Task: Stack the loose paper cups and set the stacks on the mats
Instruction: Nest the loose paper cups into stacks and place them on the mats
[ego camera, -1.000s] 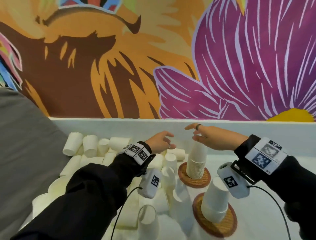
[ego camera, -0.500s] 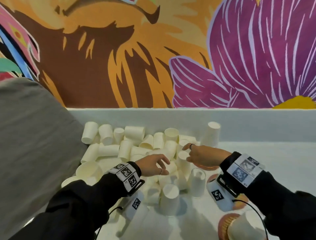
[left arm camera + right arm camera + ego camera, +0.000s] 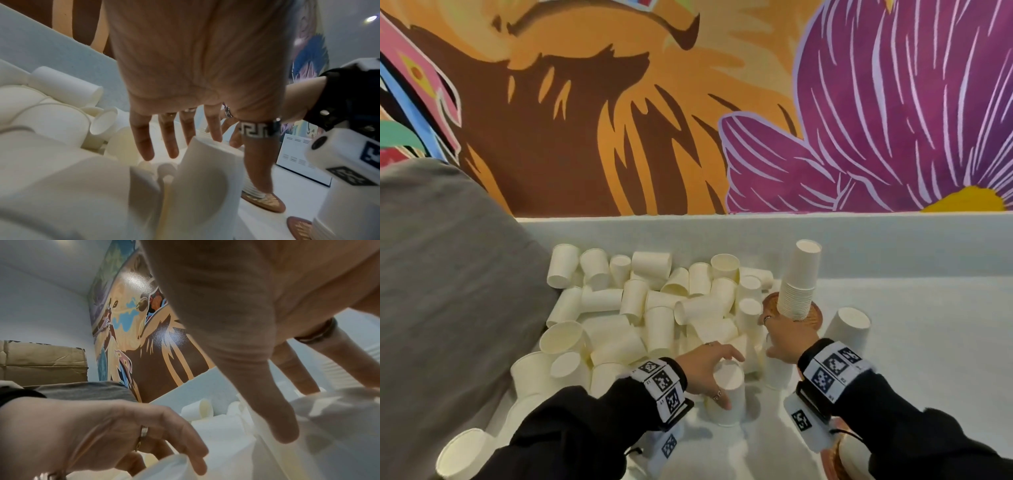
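Two hands | left hand (image 3: 705,368) grips upturned cup (image 3: 726,397); right hand (image 3: 784,337) spread, empty | white table (image 3: 914,342); mural wall (image 3: 619,120)

Bright, even indoor light | ceiling lamp (image 3: 372,23) flares in left wrist view | glare patch on mural (image 3: 174,335) | soft shadows beneath paper cups (image 3: 726,397) | wrist views blurred close up | wide-angle bending at edges

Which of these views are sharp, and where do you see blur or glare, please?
Head view: mostly sharp, with the tall stack crisp and wide-angle bending at the edges. Left wrist view: the left hand is fairly clear, the nearest upside-down cup soft. Right wrist view: the right hand is blurred, and glare spots sit on the mural.
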Available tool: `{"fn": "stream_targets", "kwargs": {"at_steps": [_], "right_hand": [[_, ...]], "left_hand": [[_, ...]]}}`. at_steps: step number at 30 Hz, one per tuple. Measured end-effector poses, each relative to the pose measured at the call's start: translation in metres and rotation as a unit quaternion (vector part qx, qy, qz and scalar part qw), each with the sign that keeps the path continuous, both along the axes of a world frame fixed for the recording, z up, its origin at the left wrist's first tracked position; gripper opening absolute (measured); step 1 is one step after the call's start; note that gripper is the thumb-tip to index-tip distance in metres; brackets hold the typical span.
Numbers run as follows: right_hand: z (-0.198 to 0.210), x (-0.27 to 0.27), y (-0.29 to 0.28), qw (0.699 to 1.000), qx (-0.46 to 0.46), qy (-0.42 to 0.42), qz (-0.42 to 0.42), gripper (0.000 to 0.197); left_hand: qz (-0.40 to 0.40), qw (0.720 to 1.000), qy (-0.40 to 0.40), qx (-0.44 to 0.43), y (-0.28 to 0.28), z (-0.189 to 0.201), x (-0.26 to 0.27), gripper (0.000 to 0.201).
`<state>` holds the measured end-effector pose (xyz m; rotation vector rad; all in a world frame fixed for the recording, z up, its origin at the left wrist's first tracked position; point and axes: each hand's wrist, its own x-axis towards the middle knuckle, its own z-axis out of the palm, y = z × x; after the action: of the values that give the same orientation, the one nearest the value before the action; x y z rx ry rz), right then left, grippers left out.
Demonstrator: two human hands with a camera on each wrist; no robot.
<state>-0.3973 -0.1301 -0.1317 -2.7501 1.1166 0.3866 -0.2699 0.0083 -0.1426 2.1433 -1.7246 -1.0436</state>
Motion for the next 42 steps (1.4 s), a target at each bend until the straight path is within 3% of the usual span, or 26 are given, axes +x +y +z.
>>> {"fn": "stream_targets", "kwargs": {"at_steps": [8, 13, 19, 23, 28, 32, 38, 42], "right_hand": [[-0.002, -0.007, 0.003, 1.000, 0.001, 0.012, 0.006, 0.058], [0.028, -0.010, 0.009, 0.995, -0.096, -0.025, 0.025, 0.049], [0.067, -0.014, 0.007, 0.985, -0.124, -0.119, 0.011, 0.054], [0.076, -0.010, 0.006, 0.974, -0.066, -0.216, -0.024, 0.052], [0.071, 0.001, 0.007, 0.926, 0.053, -0.371, -0.043, 0.036], [0.061, 0.016, 0.009, 0.834, 0.174, -0.510, -0.118, 0.039], [0.048, 0.036, 0.032, 0.732, 0.402, -0.530, -0.148, 0.042], [0.039, 0.046, 0.038, 0.737, 0.437, -0.500, -0.126, 0.059]], "left_hand": [[0.025, 0.998, -0.004, -0.055, -0.002, -0.010, -0.001, 0.061], [0.073, 0.990, 0.046, -0.115, 0.000, -0.003, 0.013, 0.058], [0.189, 0.949, 0.145, -0.208, 0.007, 0.021, 0.040, 0.052], [0.267, 0.909, 0.173, -0.269, 0.017, 0.031, 0.061, 0.047], [0.348, 0.854, 0.221, -0.317, 0.029, 0.043, 0.075, 0.034], [0.393, 0.793, 0.311, -0.345, 0.038, 0.051, 0.081, 0.036], [0.417, 0.691, 0.468, -0.361, 0.041, 0.065, 0.089, 0.046], [0.406, 0.659, 0.525, -0.355, 0.043, 0.070, 0.093, 0.048]]}}
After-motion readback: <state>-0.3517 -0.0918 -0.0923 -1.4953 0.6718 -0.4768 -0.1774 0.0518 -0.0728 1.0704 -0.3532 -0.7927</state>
